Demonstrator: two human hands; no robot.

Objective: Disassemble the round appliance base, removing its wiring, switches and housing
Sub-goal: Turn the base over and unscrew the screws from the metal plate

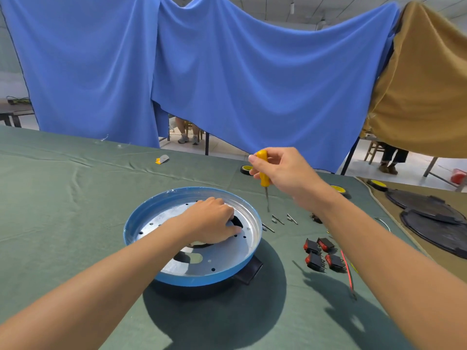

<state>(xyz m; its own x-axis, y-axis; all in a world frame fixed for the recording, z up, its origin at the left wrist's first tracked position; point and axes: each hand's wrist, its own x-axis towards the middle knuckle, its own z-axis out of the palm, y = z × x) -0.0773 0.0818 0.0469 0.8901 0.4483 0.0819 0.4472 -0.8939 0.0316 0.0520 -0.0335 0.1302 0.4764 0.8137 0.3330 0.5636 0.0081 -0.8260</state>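
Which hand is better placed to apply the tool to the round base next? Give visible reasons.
Right, probably. The right hand grips the yellow screwdriver, tip down, beside the round base; the left hand rests on its metal plate, likely steadying it.

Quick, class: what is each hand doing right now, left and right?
Left hand: on the base's metal plate, fingers curled; grip cannot be told.
Right hand: grips the yellow screwdriver.

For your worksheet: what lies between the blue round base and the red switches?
Head view: bare green cloth between base and switches; screws lie farther back.
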